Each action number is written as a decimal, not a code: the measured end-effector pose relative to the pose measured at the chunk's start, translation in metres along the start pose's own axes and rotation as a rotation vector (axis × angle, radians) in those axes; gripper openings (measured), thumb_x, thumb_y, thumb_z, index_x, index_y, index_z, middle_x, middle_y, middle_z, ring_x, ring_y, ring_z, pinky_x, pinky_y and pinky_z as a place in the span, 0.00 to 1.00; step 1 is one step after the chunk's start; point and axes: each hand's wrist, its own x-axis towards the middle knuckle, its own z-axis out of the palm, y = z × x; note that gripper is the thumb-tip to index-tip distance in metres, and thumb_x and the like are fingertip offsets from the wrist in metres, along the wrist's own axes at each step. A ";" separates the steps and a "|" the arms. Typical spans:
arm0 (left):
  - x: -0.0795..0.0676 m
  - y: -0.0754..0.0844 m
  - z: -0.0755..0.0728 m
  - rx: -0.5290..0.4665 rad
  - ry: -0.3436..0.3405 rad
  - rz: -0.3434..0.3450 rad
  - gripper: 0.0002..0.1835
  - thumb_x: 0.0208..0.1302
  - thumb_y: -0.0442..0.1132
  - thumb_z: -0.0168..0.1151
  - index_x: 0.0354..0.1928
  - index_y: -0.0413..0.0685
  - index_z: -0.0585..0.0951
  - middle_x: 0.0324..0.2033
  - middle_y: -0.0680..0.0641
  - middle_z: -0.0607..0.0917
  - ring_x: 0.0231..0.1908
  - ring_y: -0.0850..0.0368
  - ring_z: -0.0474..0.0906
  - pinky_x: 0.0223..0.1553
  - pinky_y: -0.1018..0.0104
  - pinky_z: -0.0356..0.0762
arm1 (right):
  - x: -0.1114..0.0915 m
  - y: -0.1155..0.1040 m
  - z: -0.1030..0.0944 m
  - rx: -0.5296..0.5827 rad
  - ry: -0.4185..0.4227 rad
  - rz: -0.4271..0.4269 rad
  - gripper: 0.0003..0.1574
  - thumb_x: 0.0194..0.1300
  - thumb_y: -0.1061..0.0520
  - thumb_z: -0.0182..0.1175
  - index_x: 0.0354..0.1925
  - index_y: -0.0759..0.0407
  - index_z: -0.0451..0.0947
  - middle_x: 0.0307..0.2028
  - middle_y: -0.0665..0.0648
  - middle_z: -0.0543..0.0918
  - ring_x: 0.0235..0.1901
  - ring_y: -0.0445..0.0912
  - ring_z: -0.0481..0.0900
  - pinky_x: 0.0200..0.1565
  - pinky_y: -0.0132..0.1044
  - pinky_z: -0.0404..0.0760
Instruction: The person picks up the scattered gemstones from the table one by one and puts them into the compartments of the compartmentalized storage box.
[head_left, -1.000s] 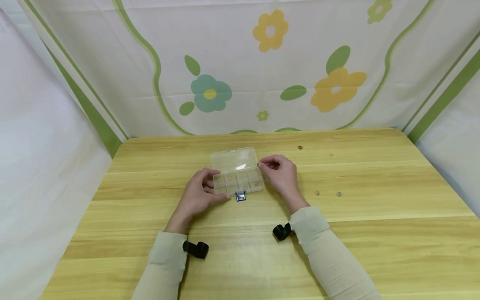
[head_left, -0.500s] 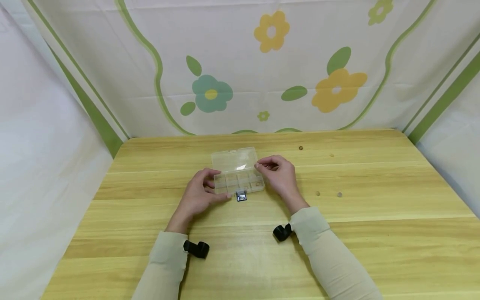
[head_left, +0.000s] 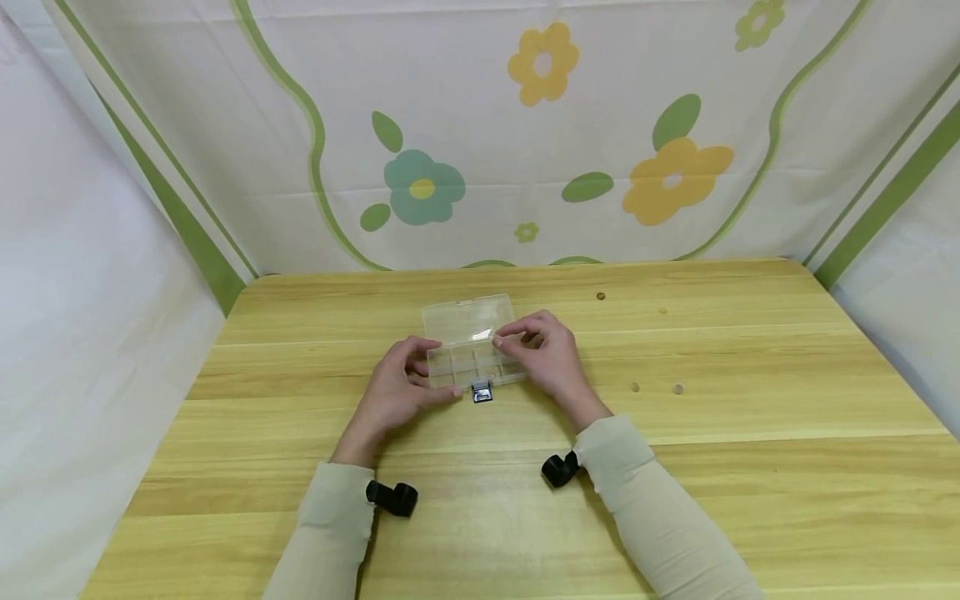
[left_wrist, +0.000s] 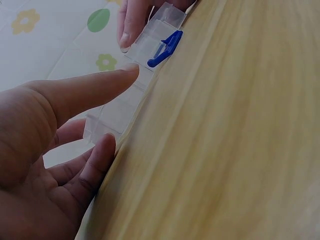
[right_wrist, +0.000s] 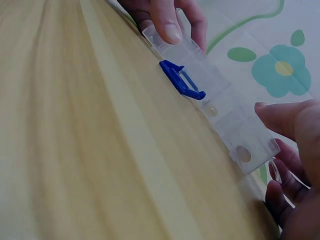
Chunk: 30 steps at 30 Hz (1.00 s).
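A: Where is the clear compartment box?

B: It lies flat on the wooden bench, between the left hand and the right hand. The transparent lid is opened toward the back. The blue latch hangs out at the front side.

A: What does the left hand do?

B: It grips the left end of the box, with the thumb at the front edge and the other fingers around the end and the back corner.

A: And the right hand?

B: It is above the right part of the box, and its fingers are curled. In the right wrist view, a thin round disc is held against these fingers. If the fingertips touch the box, I cannot tell.

A: Is there something inside the box?

B: Yes, two pieces. A brownish disc is in the compartment at the right end, and a smaller yellowish disc is in another compartment, nearer to the latch.

A: What else is on the bench?

B: To the right of the right hand I see four small round pieces, well apart from the box. A dark brown piece and a pale piece are near the back; a dull piece and a grey piece are closer to the right sleeve. Behind the bench hangs a white cloth with printed flowers.
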 end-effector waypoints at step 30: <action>0.001 -0.001 0.001 0.009 0.004 0.008 0.40 0.52 0.40 0.88 0.68 0.49 0.79 0.56 0.42 0.81 0.51 0.47 0.79 0.51 0.61 0.83 | 0.000 -0.002 0.002 -0.010 -0.042 0.000 0.09 0.67 0.49 0.77 0.44 0.50 0.93 0.52 0.53 0.80 0.50 0.51 0.75 0.51 0.42 0.75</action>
